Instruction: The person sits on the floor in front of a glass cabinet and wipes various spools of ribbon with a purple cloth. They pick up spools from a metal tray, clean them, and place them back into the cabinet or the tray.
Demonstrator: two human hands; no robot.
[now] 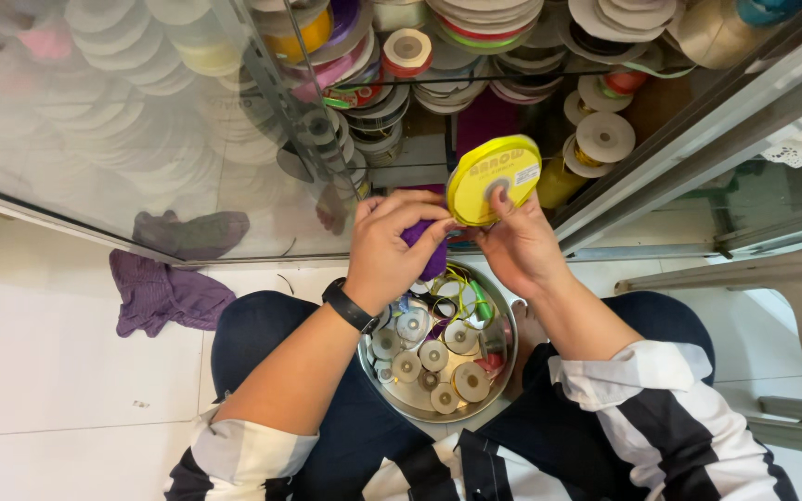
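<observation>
Above the round metal tray (503, 371) of small spools, your right hand (517, 246) grasps the yellow ribbon spool (492, 179); your left hand (392, 246) clenches purple ribbon (427, 243). Winding seems underway; keep tension next.

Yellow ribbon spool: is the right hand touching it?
Touching. The head view shows the right hand with fingertips pressed on the face of the yellow ribbon spool.

Ribbon spool (493, 179) above round tray (503, 371); tray between knees; cloth (164, 295) left on floor (39, 371).
</observation>
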